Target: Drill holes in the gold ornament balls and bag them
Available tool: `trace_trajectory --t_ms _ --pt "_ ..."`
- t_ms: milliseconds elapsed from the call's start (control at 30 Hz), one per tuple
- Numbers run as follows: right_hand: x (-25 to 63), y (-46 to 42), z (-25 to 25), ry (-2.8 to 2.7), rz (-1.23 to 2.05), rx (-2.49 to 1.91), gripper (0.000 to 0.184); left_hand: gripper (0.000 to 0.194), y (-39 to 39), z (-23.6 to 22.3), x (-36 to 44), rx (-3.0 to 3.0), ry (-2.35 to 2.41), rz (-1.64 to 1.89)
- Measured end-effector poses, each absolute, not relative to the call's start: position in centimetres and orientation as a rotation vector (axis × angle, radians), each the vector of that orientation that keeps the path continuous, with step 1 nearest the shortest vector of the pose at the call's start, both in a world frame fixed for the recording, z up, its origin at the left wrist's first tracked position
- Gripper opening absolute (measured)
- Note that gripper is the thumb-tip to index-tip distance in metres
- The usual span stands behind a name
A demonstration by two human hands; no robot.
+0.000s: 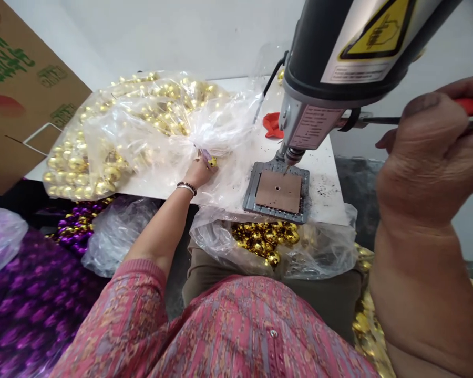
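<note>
My left hand (pixel 199 172) is at the mouth of a clear plastic bag (pixel 142 131) full of shiny gold balls. Its fingers are closed on a small gold ball (pixel 212 162), partly hidden by them; something purplish shows at the fingers. My right hand (pixel 429 152) is raised at the right, wrapped round the feed handle (pixel 470 107) of a drill press (pixel 319 100), whose grip is red. Below the chuck (pixel 292 156), a brown square board (pixel 279 190) with a small hole lies on the grey base (pixel 249 195).
Another plastic bag (pixel 319 257) with gold balls (pixel 266 239) rests on my lap below the table edge. Dark shavings (pixel 323 190) and a red scrap (pixel 273 125) lie on the white table (pixel 333 210). A cardboard box (pixel 27 105) and purple balls (pixel 35 299) are at left.
</note>
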State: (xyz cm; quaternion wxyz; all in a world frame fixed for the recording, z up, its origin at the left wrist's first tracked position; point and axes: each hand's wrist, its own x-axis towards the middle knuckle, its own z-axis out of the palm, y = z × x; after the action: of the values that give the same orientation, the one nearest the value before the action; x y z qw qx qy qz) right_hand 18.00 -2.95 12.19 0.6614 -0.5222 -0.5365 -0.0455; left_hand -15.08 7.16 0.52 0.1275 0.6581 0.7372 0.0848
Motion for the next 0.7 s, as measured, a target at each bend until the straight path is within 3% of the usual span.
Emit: trace_trajectory --t_ms 133,333,533,700 --pt "17.6 -3.8 12.6 -1.246 -0.094 -1.230 0.021 0.045 6.2 0.3 -15.0 2.026 1.878 0.445" --pt "17.1 -4.0 14.0 -1.255 -0.050 -1.175 0.017 0.074 0.3 2.4 -14.3 1.744 1.151 0.977" --pt "17.7 -0.9 17.6 -1.254 -0.050 -1.322 0.035 0.082 -3.1 1.6 -10.0 0.952 0.736 0.911" --pt "18.9 3.0 19.0 -1.285 0.035 -1.334 0.049 0.084 -2.2 0.3 -8.2 0.836 0.723 0.844"
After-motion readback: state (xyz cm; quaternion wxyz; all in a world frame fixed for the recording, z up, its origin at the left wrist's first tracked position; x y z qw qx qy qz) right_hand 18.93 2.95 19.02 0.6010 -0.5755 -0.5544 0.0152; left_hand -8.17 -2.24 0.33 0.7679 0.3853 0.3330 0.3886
